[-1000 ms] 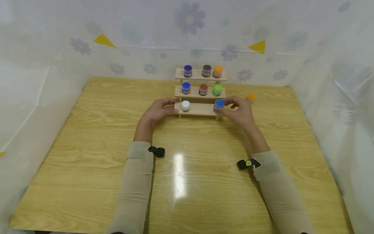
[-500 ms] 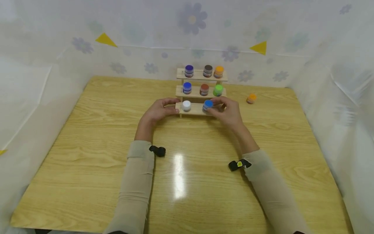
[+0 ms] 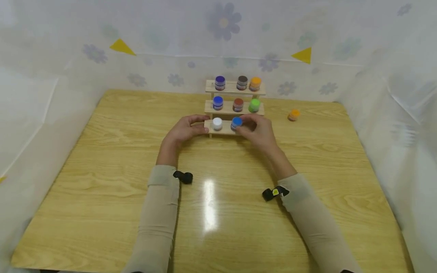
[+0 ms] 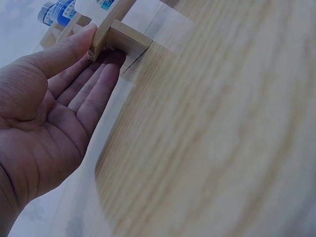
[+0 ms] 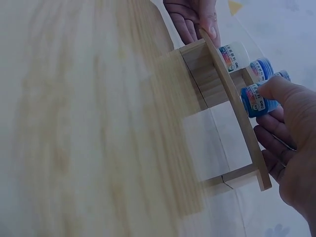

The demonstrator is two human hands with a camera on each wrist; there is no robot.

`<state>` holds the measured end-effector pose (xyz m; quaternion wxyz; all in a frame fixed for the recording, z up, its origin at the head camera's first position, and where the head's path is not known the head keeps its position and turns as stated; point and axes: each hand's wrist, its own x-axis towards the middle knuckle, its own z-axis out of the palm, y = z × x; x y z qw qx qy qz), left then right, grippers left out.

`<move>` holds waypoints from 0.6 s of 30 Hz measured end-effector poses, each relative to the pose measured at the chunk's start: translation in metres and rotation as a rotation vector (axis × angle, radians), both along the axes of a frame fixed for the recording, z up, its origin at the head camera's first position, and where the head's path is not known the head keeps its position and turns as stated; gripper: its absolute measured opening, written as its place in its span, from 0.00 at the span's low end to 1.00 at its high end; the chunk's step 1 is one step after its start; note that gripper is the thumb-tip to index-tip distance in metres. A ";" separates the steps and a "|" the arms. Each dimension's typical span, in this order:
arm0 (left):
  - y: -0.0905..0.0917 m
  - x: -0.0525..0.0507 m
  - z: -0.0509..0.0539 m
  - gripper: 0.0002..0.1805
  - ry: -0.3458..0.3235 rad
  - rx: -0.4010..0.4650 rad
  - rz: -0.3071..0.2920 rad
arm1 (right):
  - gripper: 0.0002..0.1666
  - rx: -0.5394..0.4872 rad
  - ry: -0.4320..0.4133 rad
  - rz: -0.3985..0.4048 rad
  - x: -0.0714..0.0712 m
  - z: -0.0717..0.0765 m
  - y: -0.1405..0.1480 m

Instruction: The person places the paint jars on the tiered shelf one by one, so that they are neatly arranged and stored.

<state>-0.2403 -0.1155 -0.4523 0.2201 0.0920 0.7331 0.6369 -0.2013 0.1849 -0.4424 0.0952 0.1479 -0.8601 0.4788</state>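
Note:
A three-tier wooden rack (image 3: 225, 130) carries small paint jars. My left hand (image 3: 184, 129) grips the left end of its lowest tier; in the left wrist view the thumb (image 4: 84, 44) lies on the board's edge and the fingers reach underneath. With my right hand (image 3: 260, 132) I pinch a blue-lidded paint jar (image 3: 236, 123) on that same tier. Its base meets the board in the right wrist view. To its left stands a white paint jar (image 3: 217, 123), a small gap between them. My right hand hides the tier's right end in the head view.
Blue (image 3: 217, 102), brown (image 3: 238, 104) and green (image 3: 254, 105) jars stand on the middle tier. Purple-blue (image 3: 220, 82), dark (image 3: 242, 82) and orange (image 3: 255, 83) jars are on the top tier. Another orange jar (image 3: 293, 115) sits on the table (image 3: 327, 159), right of the rack.
My right hand has slid the blue-lidded jar leftward along the lowest tier, from its right end toward the white jar. My left hand has stayed at the rack's left end.

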 end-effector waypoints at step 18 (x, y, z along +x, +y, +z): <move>-0.001 0.000 -0.001 0.29 0.010 0.006 -0.008 | 0.23 0.050 -0.116 0.030 0.000 0.009 0.013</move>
